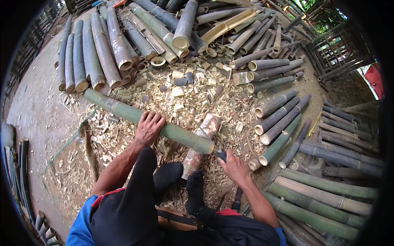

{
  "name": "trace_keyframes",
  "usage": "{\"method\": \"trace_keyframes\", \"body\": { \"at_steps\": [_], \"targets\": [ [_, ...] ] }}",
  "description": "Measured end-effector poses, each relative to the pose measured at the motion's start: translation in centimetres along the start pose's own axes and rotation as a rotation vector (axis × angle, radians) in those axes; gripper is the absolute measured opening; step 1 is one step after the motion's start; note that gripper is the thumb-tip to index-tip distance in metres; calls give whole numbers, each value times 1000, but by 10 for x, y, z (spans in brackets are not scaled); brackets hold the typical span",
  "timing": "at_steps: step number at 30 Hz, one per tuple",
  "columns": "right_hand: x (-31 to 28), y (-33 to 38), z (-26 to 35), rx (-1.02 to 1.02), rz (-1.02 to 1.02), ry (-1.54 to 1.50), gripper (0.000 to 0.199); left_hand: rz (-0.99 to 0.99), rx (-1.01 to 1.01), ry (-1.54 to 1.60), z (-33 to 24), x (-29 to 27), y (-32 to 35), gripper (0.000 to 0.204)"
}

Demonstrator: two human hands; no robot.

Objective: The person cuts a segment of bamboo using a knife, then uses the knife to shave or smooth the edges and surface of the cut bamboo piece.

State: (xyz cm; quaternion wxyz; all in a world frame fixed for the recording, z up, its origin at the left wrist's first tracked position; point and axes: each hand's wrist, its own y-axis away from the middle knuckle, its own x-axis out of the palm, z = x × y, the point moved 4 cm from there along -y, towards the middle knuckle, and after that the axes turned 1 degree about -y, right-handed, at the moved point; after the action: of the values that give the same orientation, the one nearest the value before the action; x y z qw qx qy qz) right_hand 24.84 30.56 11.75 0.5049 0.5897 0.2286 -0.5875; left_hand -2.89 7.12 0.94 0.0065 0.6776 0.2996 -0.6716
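A long green bamboo pole [119, 108] lies slantwise in front of me, its cut end toward my right hand. My left hand [150, 127] is wrapped over the pole near its middle. The right end of the pole rests across a short, mottled log [210, 125] between my feet. In my right hand [234, 166] is a tool with a dark handle [221, 155], held against or just beside the pole's cut end. The tool's working part is mostly hidden, so its kind is unclear.
Wood chips [176, 102] cover the ground around the log. Grey bamboo poles [104, 45] are piled ahead, more bamboo pieces [275, 119] lie to the right, and green poles [320, 203] sit at lower right. A roll of tape [158, 61] lies by the far pile.
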Motion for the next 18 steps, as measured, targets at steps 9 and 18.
{"method": "trace_keyframes", "body": {
  "at_steps": [9,18],
  "targets": [
    [-97,17,72,-276,-348,-360,36,835,43,108,28,-11,-46,60],
    [-53,-10,36,-22,-14,-76,32,609,-24,121,28,0,-15,46]
  ]
}}
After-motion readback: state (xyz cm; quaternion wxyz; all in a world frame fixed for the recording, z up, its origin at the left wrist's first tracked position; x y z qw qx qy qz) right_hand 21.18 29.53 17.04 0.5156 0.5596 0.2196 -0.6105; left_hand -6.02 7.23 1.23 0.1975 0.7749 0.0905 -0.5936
